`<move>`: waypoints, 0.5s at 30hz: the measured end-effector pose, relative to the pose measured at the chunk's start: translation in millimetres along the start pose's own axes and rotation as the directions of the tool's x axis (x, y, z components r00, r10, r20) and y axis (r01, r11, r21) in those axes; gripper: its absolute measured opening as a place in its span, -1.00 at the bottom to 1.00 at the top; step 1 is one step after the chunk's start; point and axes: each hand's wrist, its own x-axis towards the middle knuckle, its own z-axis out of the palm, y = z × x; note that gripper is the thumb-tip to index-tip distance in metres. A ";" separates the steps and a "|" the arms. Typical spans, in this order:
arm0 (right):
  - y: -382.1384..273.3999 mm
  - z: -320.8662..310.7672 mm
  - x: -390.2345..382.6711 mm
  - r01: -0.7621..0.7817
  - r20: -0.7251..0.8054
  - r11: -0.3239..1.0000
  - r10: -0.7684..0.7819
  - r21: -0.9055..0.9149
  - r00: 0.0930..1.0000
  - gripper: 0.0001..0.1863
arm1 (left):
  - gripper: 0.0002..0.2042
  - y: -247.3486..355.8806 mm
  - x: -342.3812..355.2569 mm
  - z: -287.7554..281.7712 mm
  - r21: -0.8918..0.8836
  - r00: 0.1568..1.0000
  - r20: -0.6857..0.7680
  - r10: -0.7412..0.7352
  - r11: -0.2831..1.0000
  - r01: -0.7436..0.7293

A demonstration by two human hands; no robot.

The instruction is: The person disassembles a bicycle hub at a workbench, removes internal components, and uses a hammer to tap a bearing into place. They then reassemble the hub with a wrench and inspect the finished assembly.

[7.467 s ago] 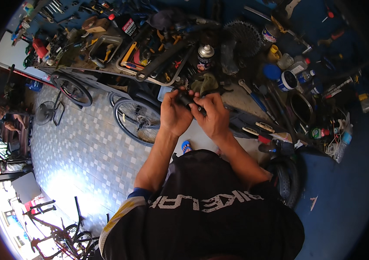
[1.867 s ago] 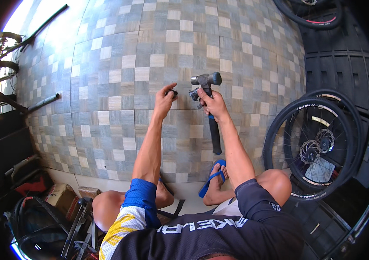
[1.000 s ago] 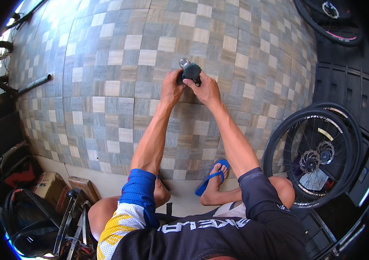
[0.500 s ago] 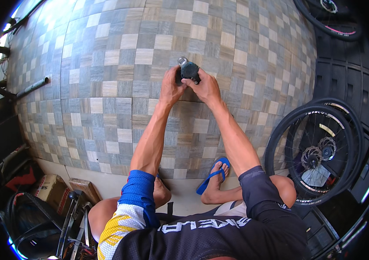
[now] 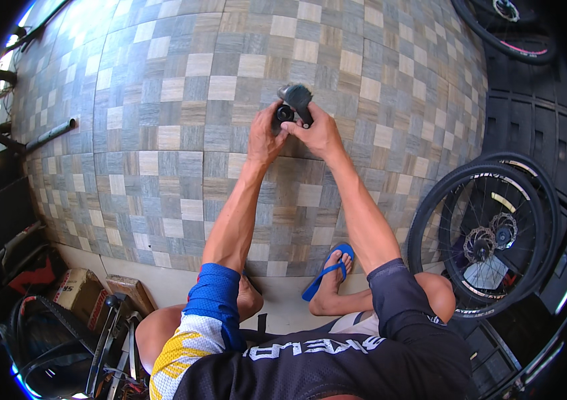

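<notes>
Both hands meet out in front of me above the tiled floor. My left hand (image 5: pixel 266 137) is closed around a dark cylindrical part (image 5: pixel 285 113) with a ring-shaped opening facing up. A greyish rounded metal end (image 5: pixel 283 91) shows just beyond it; whether it belongs to the same part I cannot tell. In my right hand (image 5: pixel 318 135) is a black tool with a wide, bristle-like head (image 5: pixel 299 96), like a brush, tilted over the part. Its lower end shows between the fingers. The right thumb reaches across to the dark part.
Two bicycle wheels (image 5: pixel 413 237) with disc rotors lean at the right. Another wheel (image 5: pixel 497 40) is at the top right. On the left a dark tube (image 5: pixel 50 135) juts out over the floor. Cardboard boxes (image 5: pixel 75 293) and a tyre (image 5: pixel 37 333) sit at the lower left.
The bristle-like head has tipped away from me and to the right, uncovering the dark part's ring-shaped opening. Both hands stay in nearly the same place.
</notes>
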 end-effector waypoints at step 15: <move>-67.2 -44.7 -5.5 -0.152 0.181 0.876 0.076 0.459 0.981 -0.60 | -0.37 8.6 0.0 -3.5 -0.030 0.998 0.012 -0.063 0.998 0.063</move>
